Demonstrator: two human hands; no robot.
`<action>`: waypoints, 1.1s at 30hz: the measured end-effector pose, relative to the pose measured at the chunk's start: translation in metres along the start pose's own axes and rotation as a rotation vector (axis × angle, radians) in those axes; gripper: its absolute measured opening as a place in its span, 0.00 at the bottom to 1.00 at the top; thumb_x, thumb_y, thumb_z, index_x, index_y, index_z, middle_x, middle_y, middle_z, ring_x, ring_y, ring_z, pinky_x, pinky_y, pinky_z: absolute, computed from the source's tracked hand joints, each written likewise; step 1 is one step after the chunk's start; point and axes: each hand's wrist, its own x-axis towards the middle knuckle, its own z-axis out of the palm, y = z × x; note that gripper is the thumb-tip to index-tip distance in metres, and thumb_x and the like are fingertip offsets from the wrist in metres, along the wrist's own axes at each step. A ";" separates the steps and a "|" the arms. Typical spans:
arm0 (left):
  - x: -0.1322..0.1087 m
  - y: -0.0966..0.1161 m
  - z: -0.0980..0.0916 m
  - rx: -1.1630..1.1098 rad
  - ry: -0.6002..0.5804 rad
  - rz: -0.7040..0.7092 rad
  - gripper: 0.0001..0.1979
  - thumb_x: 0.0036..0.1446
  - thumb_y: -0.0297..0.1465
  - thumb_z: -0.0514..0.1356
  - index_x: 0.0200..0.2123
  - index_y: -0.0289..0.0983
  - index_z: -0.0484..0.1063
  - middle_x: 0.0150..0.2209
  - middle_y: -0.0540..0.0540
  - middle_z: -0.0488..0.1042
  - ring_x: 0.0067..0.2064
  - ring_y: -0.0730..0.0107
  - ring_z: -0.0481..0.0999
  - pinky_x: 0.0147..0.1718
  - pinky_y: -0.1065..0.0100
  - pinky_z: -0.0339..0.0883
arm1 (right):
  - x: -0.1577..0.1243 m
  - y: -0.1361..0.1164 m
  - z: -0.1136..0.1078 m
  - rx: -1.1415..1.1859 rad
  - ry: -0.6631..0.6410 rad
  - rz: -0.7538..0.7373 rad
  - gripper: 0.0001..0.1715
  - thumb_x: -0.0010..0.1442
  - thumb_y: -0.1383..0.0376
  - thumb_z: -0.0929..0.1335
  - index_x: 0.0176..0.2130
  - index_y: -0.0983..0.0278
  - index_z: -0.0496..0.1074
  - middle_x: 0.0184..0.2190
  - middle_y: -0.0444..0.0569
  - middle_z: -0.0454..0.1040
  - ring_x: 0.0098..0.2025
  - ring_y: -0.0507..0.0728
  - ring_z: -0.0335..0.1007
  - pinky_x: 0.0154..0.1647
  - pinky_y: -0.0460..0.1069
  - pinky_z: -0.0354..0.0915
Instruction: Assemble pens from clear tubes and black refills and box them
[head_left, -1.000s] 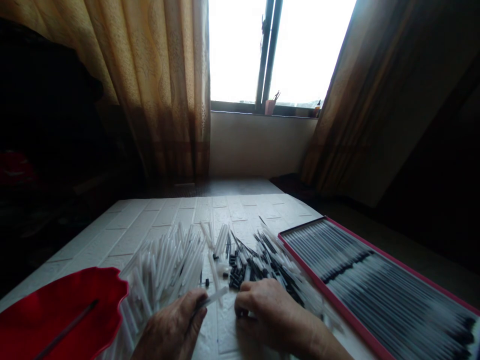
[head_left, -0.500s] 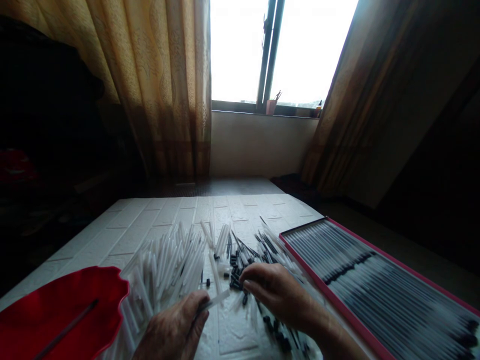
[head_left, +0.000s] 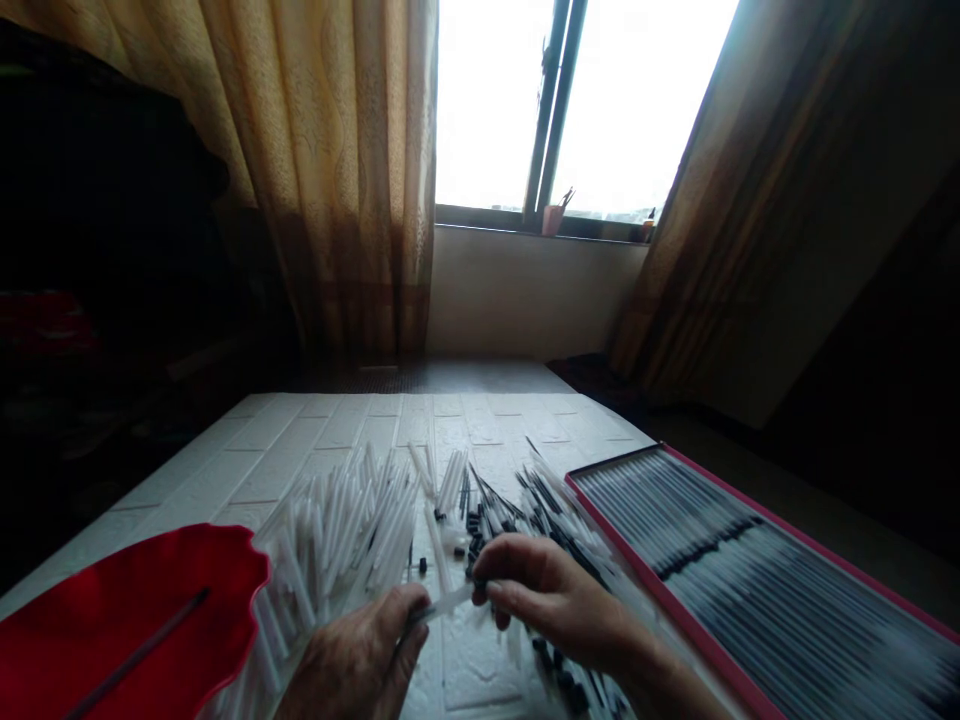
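A translucent plastic tube [head_left: 452, 601], like a pen barrel, is pinched between the thumb and fingers of my left hand [head_left: 364, 650]. At the tube's right end, my right hand [head_left: 551, 595] pinches a small black cap [head_left: 479, 584]; its fingers partly hide where the two meet. Loose black caps [head_left: 551, 665] lie under and beside my right hand. Thin dark refills [head_left: 495, 496] fan out behind it. A spread of clear tubes [head_left: 330, 530] lies beyond my left hand, with one black cap [head_left: 423, 565] standing apart between the piles.
A scalloped red bowl [head_left: 187, 560] at the left holds one dark slim rod [head_left: 142, 650]. On the right lies a shallow red-edged box [head_left: 622, 540] filled with rows of black-and-clear pens [head_left: 750, 580]. A white brick-patterned sheet [head_left: 300, 435] covers the table. Curtains and a window stand behind.
My right hand has come from the black cap pile to the tube's right end, now with a cap in its fingers. My left hand still grips the tube. The view has shifted slightly.
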 end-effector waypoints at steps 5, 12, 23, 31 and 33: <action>-0.008 -0.002 0.004 -0.063 -0.084 -0.049 0.12 0.71 0.37 0.41 0.47 0.42 0.61 0.31 0.49 0.79 0.29 0.69 0.83 0.27 0.74 0.75 | 0.000 0.001 0.002 -0.038 -0.019 -0.004 0.11 0.52 0.63 0.71 0.35 0.67 0.71 0.28 0.44 0.72 0.27 0.49 0.66 0.28 0.45 0.63; -0.005 -0.002 0.003 -0.057 -0.081 -0.042 0.13 0.71 0.37 0.40 0.46 0.42 0.61 0.29 0.50 0.79 0.28 0.69 0.82 0.26 0.74 0.74 | 0.000 0.000 0.003 -0.051 -0.017 -0.019 0.12 0.52 0.62 0.71 0.35 0.67 0.71 0.28 0.44 0.71 0.27 0.49 0.66 0.29 0.45 0.64; -0.004 0.001 0.001 -0.040 -0.076 -0.030 0.14 0.72 0.38 0.39 0.44 0.41 0.62 0.29 0.50 0.79 0.27 0.69 0.82 0.25 0.74 0.75 | 0.000 0.004 0.004 -0.109 -0.001 -0.065 0.09 0.53 0.65 0.69 0.35 0.67 0.72 0.26 0.43 0.70 0.26 0.49 0.67 0.28 0.44 0.64; -0.003 -0.004 0.003 0.033 -0.109 0.034 0.16 0.72 0.37 0.39 0.49 0.41 0.63 0.37 0.47 0.83 0.36 0.67 0.84 0.33 0.72 0.78 | 0.000 0.006 0.003 -0.604 0.110 -0.323 0.07 0.57 0.69 0.67 0.36 0.66 0.76 0.26 0.47 0.77 0.27 0.52 0.72 0.29 0.44 0.64; -0.004 -0.005 0.003 0.041 -0.125 0.038 0.16 0.71 0.37 0.39 0.50 0.41 0.64 0.37 0.47 0.83 0.37 0.67 0.84 0.34 0.71 0.78 | 0.000 0.007 0.003 -0.692 0.122 -0.390 0.07 0.57 0.69 0.67 0.36 0.65 0.77 0.29 0.48 0.79 0.30 0.53 0.74 0.33 0.44 0.65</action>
